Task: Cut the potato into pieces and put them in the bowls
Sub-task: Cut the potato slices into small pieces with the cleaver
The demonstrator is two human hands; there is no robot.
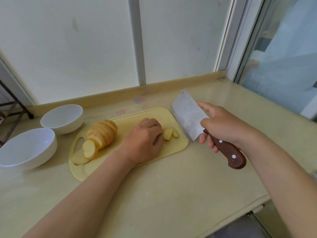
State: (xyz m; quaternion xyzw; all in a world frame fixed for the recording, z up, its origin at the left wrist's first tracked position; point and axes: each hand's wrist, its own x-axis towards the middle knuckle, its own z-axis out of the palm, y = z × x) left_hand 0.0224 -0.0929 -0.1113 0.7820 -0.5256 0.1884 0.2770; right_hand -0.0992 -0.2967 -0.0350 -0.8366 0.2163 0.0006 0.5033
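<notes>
At the centre of the frame, on the yellow cutting board [171,117], the left grip [145,134] lay knuckles-up with its fingers curled over the small potato pieces [169,133] at the board's right end. I could not tell whether it pinched one or only pressed on them. The right grip [221,124] was closed round the wooden handle of the cleaver [187,115], forefinger laid along the flat of the blade. The blade was off the board, just beside its right edge.

At the left of the board the sliced potato [103,131] stood as a fanned row, with loose slices [78,158] lying flat at the lower left corner. The far bowl [68,126] and the near bowl [42,152] stood on the table [171,186] left of the board. No potato was visible in either.

Hazards, as I judged them:

1. Cut fingers. The small pieces left little to hold, so a blade brought down close to the left fingertips could strike them.
2. Piece escape. A short, rounded piece could roll or shoot out under the blade and leave the board.
3. Spilled slices. Damp slices could slip in transfer and fall on the table short of the bowls.
4. Board creep. The table looked glossy, so downward force at the board's end could shift it.
</notes>
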